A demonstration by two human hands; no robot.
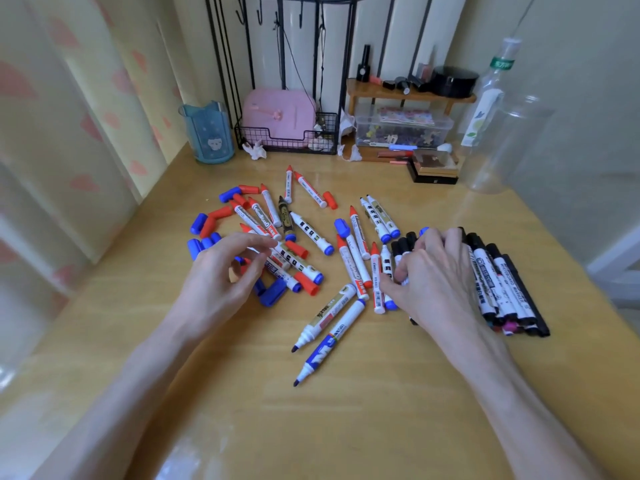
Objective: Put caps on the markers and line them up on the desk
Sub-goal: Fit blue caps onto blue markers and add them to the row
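Note:
Several uncapped red and blue whiteboard markers (349, 261) lie scattered across the middle of the wooden desk (346, 427). Loose red caps (216, 216) and blue caps (199, 223) sit at the left of the pile. A row of black-capped markers (502, 282) lies side by side at the right. My right hand (436, 271) rests on the left end of that row, fingers curled over a marker there. My left hand (225, 271) hovers above the left pile with fingers bent and apart, nothing in it. Two uncapped blue markers (329, 327) lie nearest me.
At the back stand a blue cup (207, 133), a wire rack with a pink case (277, 116), a small wooden shelf (408, 93) over a clear box, a dark box (433, 168) and clear plastic bottles (495, 116). A curtain hangs at the left.

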